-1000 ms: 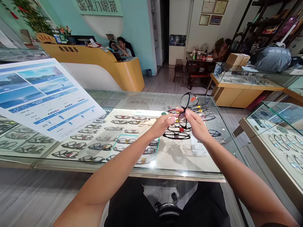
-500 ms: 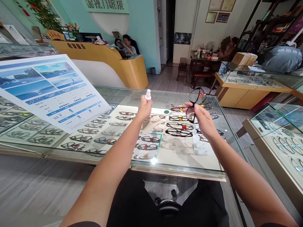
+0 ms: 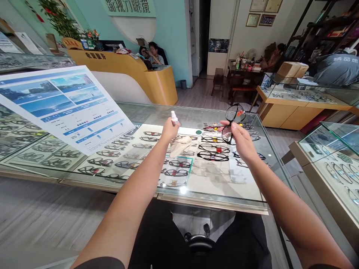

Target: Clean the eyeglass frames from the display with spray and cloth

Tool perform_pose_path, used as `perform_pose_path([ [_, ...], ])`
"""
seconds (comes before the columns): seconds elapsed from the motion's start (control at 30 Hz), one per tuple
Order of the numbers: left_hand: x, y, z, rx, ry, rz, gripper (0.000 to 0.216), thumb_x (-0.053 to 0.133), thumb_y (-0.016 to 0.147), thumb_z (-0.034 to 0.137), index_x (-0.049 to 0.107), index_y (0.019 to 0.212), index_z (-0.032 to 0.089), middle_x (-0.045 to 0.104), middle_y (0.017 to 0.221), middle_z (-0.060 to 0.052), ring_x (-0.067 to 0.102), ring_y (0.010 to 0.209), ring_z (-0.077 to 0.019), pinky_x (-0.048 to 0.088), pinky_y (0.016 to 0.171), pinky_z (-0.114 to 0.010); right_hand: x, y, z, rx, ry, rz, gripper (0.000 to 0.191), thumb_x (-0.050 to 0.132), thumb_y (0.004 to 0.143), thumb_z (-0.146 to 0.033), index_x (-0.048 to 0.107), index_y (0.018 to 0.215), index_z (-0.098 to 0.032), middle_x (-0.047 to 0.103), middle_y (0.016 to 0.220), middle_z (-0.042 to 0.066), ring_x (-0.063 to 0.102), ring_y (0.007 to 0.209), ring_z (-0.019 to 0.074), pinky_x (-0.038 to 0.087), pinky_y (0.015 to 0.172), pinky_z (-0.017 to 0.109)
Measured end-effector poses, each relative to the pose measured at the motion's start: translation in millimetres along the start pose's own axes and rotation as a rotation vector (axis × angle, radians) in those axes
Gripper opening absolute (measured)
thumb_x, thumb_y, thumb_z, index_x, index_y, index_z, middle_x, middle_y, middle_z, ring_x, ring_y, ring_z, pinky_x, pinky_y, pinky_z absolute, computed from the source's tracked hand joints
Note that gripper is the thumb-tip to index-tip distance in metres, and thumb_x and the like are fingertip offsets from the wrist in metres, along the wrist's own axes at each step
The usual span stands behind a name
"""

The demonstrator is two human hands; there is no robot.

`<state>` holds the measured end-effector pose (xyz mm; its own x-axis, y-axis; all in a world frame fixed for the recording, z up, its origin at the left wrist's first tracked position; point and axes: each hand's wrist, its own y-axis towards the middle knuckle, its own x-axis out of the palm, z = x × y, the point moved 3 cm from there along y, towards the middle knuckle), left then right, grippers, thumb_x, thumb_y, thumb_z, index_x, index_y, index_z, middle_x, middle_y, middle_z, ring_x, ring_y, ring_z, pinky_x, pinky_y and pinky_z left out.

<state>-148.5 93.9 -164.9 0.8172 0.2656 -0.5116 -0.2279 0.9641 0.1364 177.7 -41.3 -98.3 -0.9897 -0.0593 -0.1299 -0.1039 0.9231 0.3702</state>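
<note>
Left hand: my left hand [image 3: 169,129] is wrapped around a small white bottle [image 3: 174,118], with its nozzle pointing up out of my fist; held upright like that, I judge, so the top stays free and nothing spills. Whether its base touches the glass I cannot tell, as my fingers hide it.
Right hand: my right hand [image 3: 241,137] pinches the dark-framed glasses [image 3: 231,120] around the middle, thumb on the near side and fingers behind.
Glasses: up in the air above the far right part of the counter [image 3: 207,189], turned on end so one lens sits over the other. Gripping near the bridge probably leaves most of both lenses uncovered. An orange mark [image 3: 240,112] shows at the upper lens.
Cloth: a pale, crumpled cloth [image 3: 179,146] lies on the counter just beside my left hand, on the near side, likely put there to be within easy reach.
Frames in rows: dark frames [image 3: 213,156] with coloured tags lie below and left of my right hand, spread out seemingly so each can be seen separately.
Printed sheet: a blue-and-white sheet [image 3: 94,129] slants up on my left, well apart from both hands, perhaps angled for reading; its support is hidden.
</note>
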Motion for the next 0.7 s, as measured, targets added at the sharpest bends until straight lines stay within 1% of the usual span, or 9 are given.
perform_pose_path([
  [0.2,-1.1,-2.8,2.7,-0.044,-0.008,0.039,0.033,0.073,0.088,0.021,0.055,0.115,0.023,0.072,0.126,-0.015,0.068,0.115,-0.0305,0.050,0.101,-0.043,0.3,-0.3,0.7,0.003,0.007,-0.009,0.053,0.050,0.107,-0.068,0.079,0.114,-0.025,0.081,0.131,0.008,0.073,0.119,0.0281,0.051,0.114,0.048],
  [0.3,-7.3,-9.7,14.2,-0.041,-0.021,0.135,0.049,0.076,0.087,0.023,0.050,0.129,0.022,0.061,0.146,-0.020,0.060,0.138,-0.0350,0.046,0.114,-0.047,-0.9,-0.2,0.8,-0.003,0.005,-0.002,0.051,0.050,0.108,-0.066,0.080,0.112,-0.025,0.080,0.130,0.007,0.071,0.123,0.0287,0.048,0.118,0.049],
  [0.37,-16.1,-21.4,32.0,0.067,-0.062,0.292,0.056,0.074,0.088,0.021,0.047,0.137,0.021,0.051,0.158,-0.020,0.048,0.153,-0.0344,0.038,0.125,-0.047,-1.6,0.1,0.2,-0.004,0.008,0.006,0.050,0.051,0.108,-0.066,0.080,0.114,-0.026,0.081,0.127,0.007,0.070,0.123,0.0288,0.048,0.118,0.050],
  [0.4,-21.3,-30.0,43.7,0.161,-0.099,0.384,0.057,0.072,0.088,0.019,0.047,0.139,0.021,0.051,0.159,-0.019,0.045,0.155,-0.0335,0.036,0.128,-0.047,-1.8,0.2,-0.2,-0.003,0.010,0.009,0.051,0.051,0.108,-0.066,0.080,0.116,-0.026,0.081,0.125,0.008,0.070,0.122,0.0288,0.049,0.117,0.050],
  [0.5,-34.3,-59.3,78.5,0.388,-0.167,0.548,0.047,0.066,0.089,0.017,0.054,0.134,0.023,0.059,0.151,-0.013,0.054,0.145,-0.0283,0.041,0.123,-0.043,-2.3,0.3,-2.0,-0.004,0.011,0.026,0.052,0.051,0.108,-0.066,0.079,0.122,-0.025,0.082,0.123,0.008,0.072,0.118,0.0282,0.051,0.114,0.049],
  [0.53,-36.4,-66.6,87.8,0.440,-0.180,0.511,0.036,0.065,0.091,0.018,0.058,0.126,0.024,0.064,0.140,-0.011,0.061,0.133,-0.0263,0.046,0.116,-0.041,-2.6,0.3,-2.5,-0.004,0.009,0.032,0.052,0.050,0.108,-0.065,0.078,0.124,-0.025,0.082,0.122,0.008,0.072,0.116,0.0279,0.052,0.113,0.049],
  [0.57,-37.0,-71.7,95.0,0.475,-0.198,0.419,0.023,0.063,0.093,0.021,0.062,0.116,0.023,0.070,0.124,-0.009,0.067,0.117,-0.0242,0.051,0.105,-0.038,-3.0,0.2,-2.9,-0.004,0.005,0.038,0.052,0.050,0.108,-0.065,0.077,0.127,-0.025,0.082,0.121,0.008,0.073,0.114,0.0275,0.052,0.112,0.049],
  [0.63,-35.5,-76.3,101.5,0.484,-0.196,0.161,0.009,0.063,0.095,0.025,0.068,0.102,0.024,0.070,0.097,-0.005,0.065,0.087,-0.0207,0.052,0.084,-0.034,-3.8,0.1,-3.3,-0.003,-0.005,0.043,0.053,0.049,0.109,-0.065,0.076,0.130,-0.025,0.082,0.120,0.008,0.073,0.113,0.0274,0.052,0.112,0.049],
  [0.7,-31.8,-76.8,98.6,0.436,-0.088,-0.113,0.004,0.068,0.091,0.025,0.072,0.093,0.024,0.069,0.085,-0.003,0.060,0.075,-0.0203,0.047,0.074,-0.033,-4.5,0.1,-3.4,-0.002,-0.002,0.038,0.054,0.049,0.108,-0.066,0.076,0.131,-0.025,0.083,0.120,0.009,0.073,0.114,0.0282,0.051,0.113,0.049],
])
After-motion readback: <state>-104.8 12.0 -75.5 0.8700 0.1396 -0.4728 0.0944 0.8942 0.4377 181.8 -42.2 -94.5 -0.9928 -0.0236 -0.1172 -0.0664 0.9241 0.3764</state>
